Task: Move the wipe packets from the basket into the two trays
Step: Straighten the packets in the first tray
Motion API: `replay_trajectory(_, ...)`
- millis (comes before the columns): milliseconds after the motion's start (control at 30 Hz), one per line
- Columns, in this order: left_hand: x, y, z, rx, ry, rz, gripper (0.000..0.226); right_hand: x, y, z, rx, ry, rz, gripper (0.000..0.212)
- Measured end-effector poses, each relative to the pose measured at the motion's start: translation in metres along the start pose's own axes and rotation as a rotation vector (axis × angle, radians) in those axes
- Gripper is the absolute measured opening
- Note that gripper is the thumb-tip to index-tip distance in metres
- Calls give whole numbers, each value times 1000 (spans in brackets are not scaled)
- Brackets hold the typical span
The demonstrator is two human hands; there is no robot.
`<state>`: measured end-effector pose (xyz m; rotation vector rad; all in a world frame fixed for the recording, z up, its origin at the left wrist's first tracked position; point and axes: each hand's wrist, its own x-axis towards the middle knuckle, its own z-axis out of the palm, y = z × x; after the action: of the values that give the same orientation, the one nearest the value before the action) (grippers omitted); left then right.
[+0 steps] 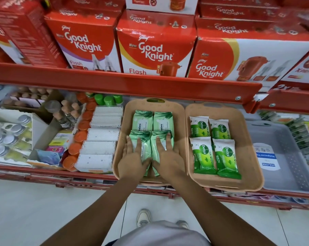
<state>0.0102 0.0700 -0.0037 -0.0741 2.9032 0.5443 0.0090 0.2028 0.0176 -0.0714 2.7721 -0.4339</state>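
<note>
Two beige trays stand side by side on the lower shelf. The left tray (179,121) holds several pale green Himalaya wipe packets (161,120) in two rows. My left hand (132,158) lies flat on the near left packet (144,139), fingers spread. Beside it, my right hand (165,157) rests flat on the near right packet (154,148). Neither hand grips a packet. The right tray (249,148) holds several bright green Dettol wipe packets (215,148) in two rows. A grey basket (290,157) with a blue and white label stands at the right, with no packets visible in it.
A red shelf edge (125,82) overhangs the trays, with red Good Knight boxes (155,45) above it. Left of the trays lie white boxes (100,144), orange caps (79,137) and bottles. The tiled floor and my shoes (144,217) are below.
</note>
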Motion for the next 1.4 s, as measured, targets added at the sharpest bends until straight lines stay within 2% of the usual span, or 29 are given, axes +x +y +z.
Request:
replay_trajectory(167,6,8,-11,60,-61,-6,78,4,-3,-6,-8,-23,33,82)
replay_trajectory(300,16,13,-31,148,-156,-25,78,11,-1,-24,81,-97,67,88)
replay_trajectory(467,21,15,-37,242,-325,-59,66,0,0,-33,139,-187,69,73)
replay_trajectory(567,14,17,-34,268,-369,-50,71,-7,-2,-27,108,-178,70,68)
replay_trajectory(667,12,10,-40,248,-450,125,71,-8,1,-23,3,-170,34,64)
replay_trajectory(767,14,-2,-52,221,-586,348,74,-8,6,-26,-93,-261,-120,63)
replay_trajectory(833,17,-9,-57,207,-676,377,81,-7,11,-34,-83,-362,-190,69)
replay_trajectory(967,21,-10,-61,144,-751,373,89,0,16,-48,-44,-533,-218,89)
replay_trajectory(1167,20,-12,-56,96,-784,361,95,3,19,-42,-137,-561,-222,101)
replay_trajectory(1333,21,-18,-37,238,-698,419,115,2,20,-30,-203,-487,-228,102)
replay_trajectory(1400,23,-23,-29,275,-631,444,100,3,22,-26,-208,-449,-233,102)
